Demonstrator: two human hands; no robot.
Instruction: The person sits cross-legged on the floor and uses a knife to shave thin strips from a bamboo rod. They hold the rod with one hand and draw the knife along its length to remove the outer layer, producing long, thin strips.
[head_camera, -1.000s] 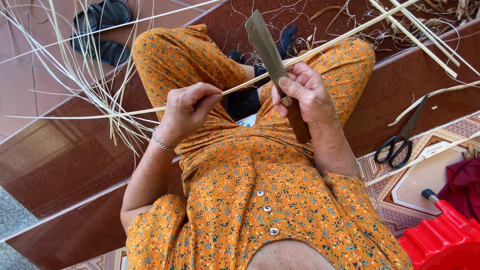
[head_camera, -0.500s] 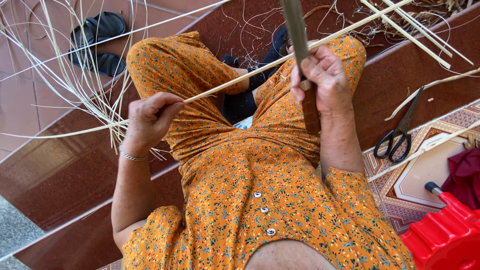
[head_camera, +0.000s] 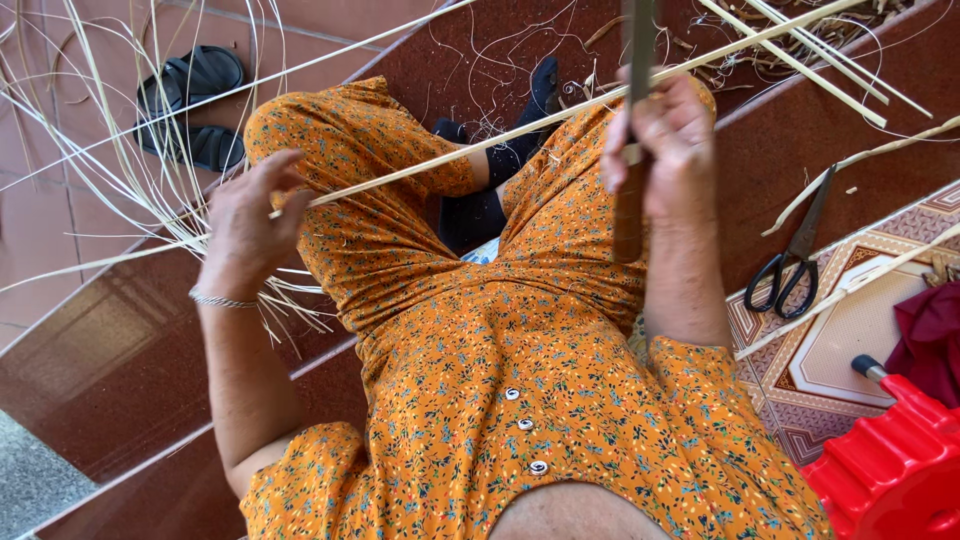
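- While the right hand is closed round the handle of a long knife, blade pointing up & out of frame at top, the left hand pinches the near end of a pale cane strip betw. thumb and fingertips, other fingers loosely curled.
- Strip runs diagonally from left hand, up across the lap, past the knife at the right hand, and on toward the top right corner. Blade seems to meet the strip right at the right hand; exact contact pt hidden by the fingers.
- Judgement on progress: splitting/shaving of this one strip looks to be under way, not finished – strip is one long piece, both hands engaged. Can't tell how much of its length has been worked.
- Work that looks done: a big loose spray of thin pale slivers lies to the person's left over the brown steps, plus curly shavings on the step beyond the knees.
- Work that looks left: several thicker, unsplit-looking sticks lie top right, well apart from the hands; one more stick crosses the patterned floor tile at right.
- Black-handled scissors lie at the step edge, untouched, near the right forearm.
- Further out: a pair of black sandals top left, a red plastic thing bottom right w/ dark red cloth beside it.
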